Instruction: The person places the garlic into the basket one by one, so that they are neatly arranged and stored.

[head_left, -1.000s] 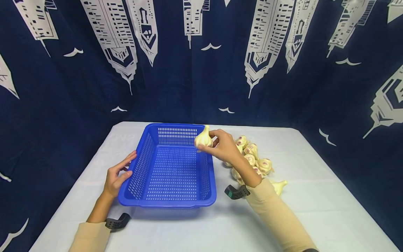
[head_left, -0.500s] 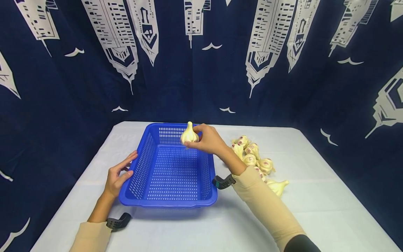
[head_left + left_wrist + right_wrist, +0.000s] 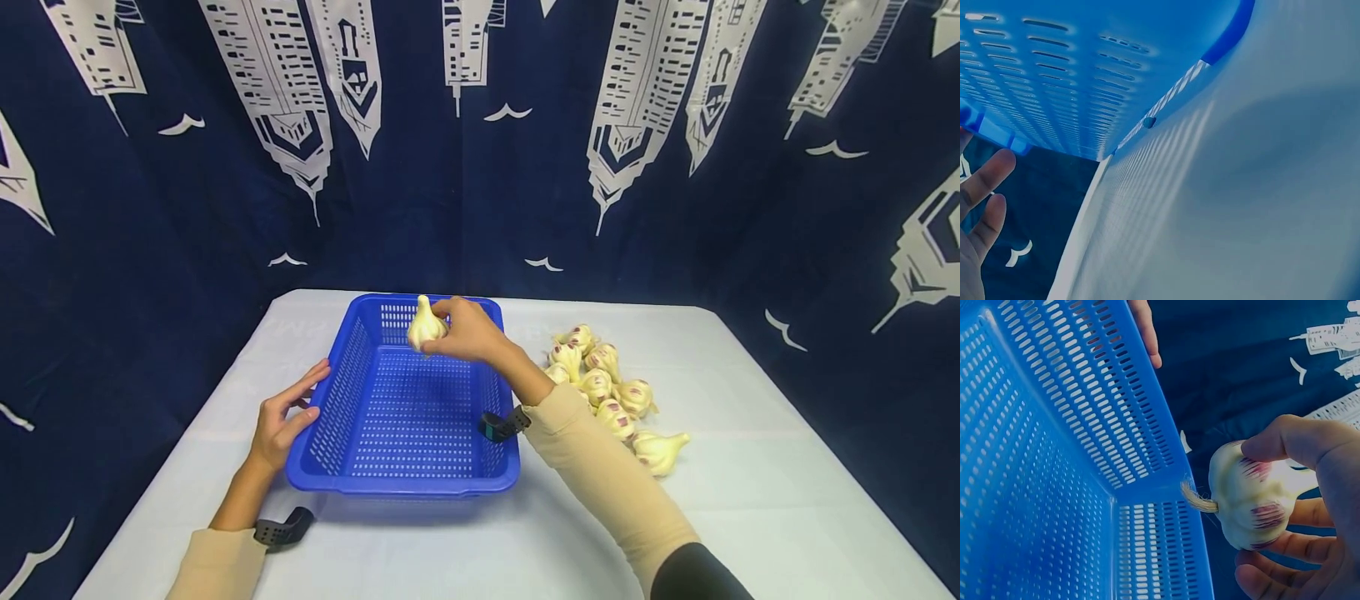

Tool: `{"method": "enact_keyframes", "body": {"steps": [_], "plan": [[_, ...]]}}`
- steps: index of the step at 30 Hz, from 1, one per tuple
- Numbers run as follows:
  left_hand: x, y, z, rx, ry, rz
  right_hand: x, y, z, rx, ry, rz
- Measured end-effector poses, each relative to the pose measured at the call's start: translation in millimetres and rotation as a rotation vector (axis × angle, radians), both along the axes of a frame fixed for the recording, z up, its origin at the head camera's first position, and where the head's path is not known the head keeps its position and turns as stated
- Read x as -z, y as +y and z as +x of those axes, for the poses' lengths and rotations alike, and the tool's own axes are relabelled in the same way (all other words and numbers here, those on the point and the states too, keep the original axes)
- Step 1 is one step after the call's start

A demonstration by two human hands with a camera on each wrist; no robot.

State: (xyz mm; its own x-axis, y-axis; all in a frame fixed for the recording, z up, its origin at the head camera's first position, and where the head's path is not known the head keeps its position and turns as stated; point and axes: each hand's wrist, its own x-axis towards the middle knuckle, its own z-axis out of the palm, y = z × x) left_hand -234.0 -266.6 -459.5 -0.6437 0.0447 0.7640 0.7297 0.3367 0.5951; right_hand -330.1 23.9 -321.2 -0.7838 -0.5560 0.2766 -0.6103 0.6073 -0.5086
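A blue slotted plastic basket (image 3: 412, 485) stands on the white table. My right hand (image 3: 468, 332) holds a garlic bulb (image 3: 427, 327) above the far part of the basket, its stem pointing up. The right wrist view shows the thumb on one side of the garlic bulb (image 3: 1250, 494) and the fingers on the other, its dry roots facing the basket. At the basket's left rim, my left hand (image 3: 276, 423) touches the outer side with extended fingers. These fingers (image 3: 990, 175) look relaxed and spread in the left wrist view.
Several more garlic bulbs (image 3: 597, 385) lie in a cluster right of the basket, close to the right forearm. One bulb (image 3: 658, 452) sits at the cluster's near end. A dark blue printed cloth (image 3: 457, 192) hangs behind the white table (image 3: 750, 467).
My right hand has carried the garlic bulb leftward from the basket's right rim to over its far middle. The left hand stays at the left rim.
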Motion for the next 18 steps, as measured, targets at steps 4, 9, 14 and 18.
{"method": "enact_keyframes", "body": {"steps": [4, 9, 14, 18], "plan": [[0.3, -0.5, -0.2, 0.0, 0.002, -0.001, -1.2, -12, -2.8, 0.005, -0.04, -0.001], [1.8, -1.1, -0.6, 0.004, 0.005, -0.001, 2.9, -28, -7.7, 0.02, -0.043, 0.045], [2.7, -3.1, -0.7, 0.007, 0.013, 0.002, 10.6, -43, -9.1, 0.036, -0.075, 0.095], [2.0, -3.1, -1.7, 0.019, 0.014, -0.004, 17.9, -52, -11.1, 0.048, -0.13, 0.112]]}}
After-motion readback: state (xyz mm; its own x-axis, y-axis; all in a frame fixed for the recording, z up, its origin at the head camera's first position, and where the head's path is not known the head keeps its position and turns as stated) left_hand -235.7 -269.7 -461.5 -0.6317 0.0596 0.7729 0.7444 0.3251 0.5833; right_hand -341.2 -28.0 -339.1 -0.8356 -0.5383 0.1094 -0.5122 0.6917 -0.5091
